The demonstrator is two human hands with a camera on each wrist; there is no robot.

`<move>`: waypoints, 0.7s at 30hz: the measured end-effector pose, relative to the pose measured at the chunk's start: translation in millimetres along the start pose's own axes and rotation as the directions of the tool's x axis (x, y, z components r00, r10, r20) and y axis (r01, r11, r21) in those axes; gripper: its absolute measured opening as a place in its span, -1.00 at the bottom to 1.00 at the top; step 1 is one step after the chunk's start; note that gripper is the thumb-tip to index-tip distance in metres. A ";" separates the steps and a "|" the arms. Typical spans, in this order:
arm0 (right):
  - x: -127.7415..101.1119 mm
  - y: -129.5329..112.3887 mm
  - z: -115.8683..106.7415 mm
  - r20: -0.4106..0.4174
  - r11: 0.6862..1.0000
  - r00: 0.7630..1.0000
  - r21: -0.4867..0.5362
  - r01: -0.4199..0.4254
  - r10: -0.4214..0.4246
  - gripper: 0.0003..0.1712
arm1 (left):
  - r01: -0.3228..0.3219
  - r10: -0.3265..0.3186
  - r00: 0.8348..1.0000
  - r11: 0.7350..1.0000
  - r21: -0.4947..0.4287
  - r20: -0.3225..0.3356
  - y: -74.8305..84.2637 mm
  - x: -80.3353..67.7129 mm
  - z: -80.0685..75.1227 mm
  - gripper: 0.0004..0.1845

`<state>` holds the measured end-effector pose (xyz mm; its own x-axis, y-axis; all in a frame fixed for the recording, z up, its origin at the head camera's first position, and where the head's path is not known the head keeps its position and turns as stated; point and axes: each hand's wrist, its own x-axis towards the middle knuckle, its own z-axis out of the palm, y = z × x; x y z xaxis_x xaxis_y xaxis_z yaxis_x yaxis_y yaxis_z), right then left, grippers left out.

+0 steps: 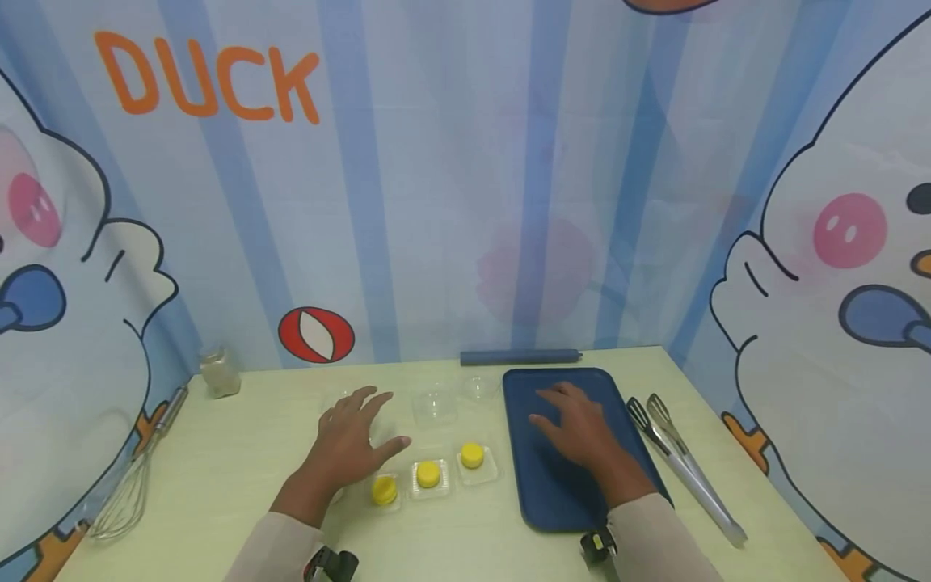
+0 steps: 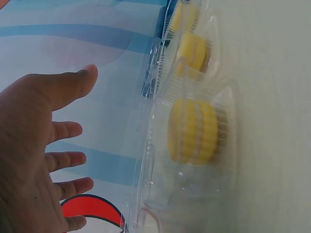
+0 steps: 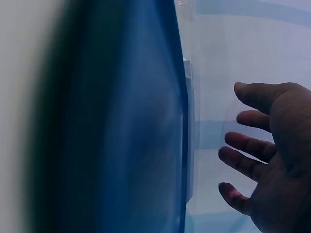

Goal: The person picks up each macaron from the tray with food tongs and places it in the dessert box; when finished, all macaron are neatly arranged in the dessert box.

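Note:
My left hand (image 1: 347,440) hovers with spread, relaxed fingers above the pale table, left of three yellow macarons, and holds nothing. The macarons stand in a slanting row: a left one (image 1: 384,490), a middle one (image 1: 427,474) and a right one (image 1: 472,455). Each sits in a clear plastic box (image 1: 489,470); in the left wrist view the nearest macaron (image 2: 194,131) shows a pale filling between two yellow shells. Over the dark blue tray (image 1: 541,505) hangs my right hand (image 1: 575,428), fingers loosely bent and grasping nothing. The right wrist view shows it apart from the tray (image 3: 150,121).
Behind the macarons are clear plastic pieces (image 1: 434,402). A dark blue bar (image 1: 520,357) lies at the table's back edge. Metal tongs (image 1: 691,469) lie right of the tray. At far left are a whisk (image 1: 131,493) and a small jar (image 1: 220,373). A printed curtain (image 1: 451,202) hangs behind.

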<state>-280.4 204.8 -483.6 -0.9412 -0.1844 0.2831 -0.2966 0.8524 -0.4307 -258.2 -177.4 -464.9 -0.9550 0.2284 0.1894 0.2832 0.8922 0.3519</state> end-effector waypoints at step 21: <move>82.7 -43.3 -1.8 0.344 0.981 0.937 0.194 -0.005 -0.063 -0.31 | -0.003 0.014 0.983 0.998 -0.058 0.183 -6.5 62.8 9.7 -0.09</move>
<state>-345.1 153.5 -440.0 -0.9188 -0.3948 -0.0026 -0.3172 0.7422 -0.5903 -320.9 -165.0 -464.1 -0.9510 0.3083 0.0233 0.2911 0.8674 0.4036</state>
